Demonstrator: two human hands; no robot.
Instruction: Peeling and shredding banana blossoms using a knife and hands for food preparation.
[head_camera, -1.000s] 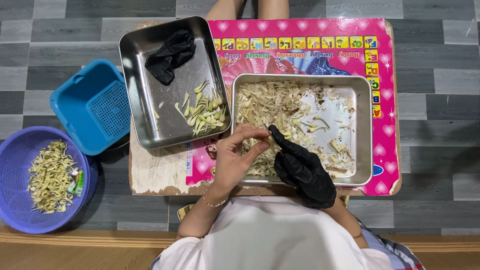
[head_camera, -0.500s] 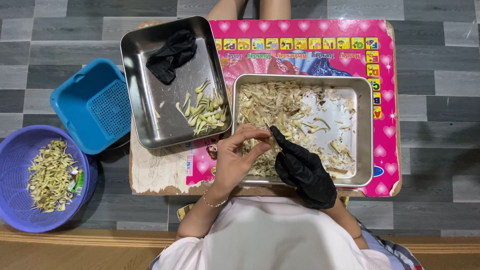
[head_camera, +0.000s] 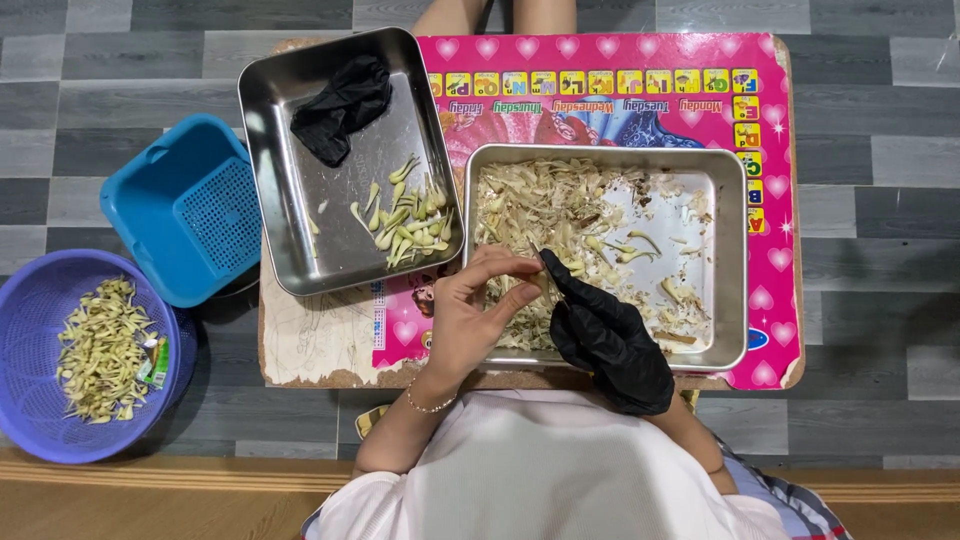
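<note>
Low table (head_camera: 330, 350) in front of the seated person, mat (head_camera: 770, 200) over most of it. On the mat, right: tray w/ shreds (head_camera: 730, 260), both hands over its near-left corner, left hand (head_camera: 480, 310) just beside right hand (head_camera: 605, 335), touching a piece between them. Left of that, partly off the mat: second tray (head_camera: 290, 230), glove (head_camera: 340, 105) at its far end, pile of strips (head_camera: 405, 220) at its right side. On floor left of table: square basket (head_camera: 185, 210); nearer & further left, round basket (head_camera: 30, 400) w/ trimmings (head_camera: 100, 350).
</note>
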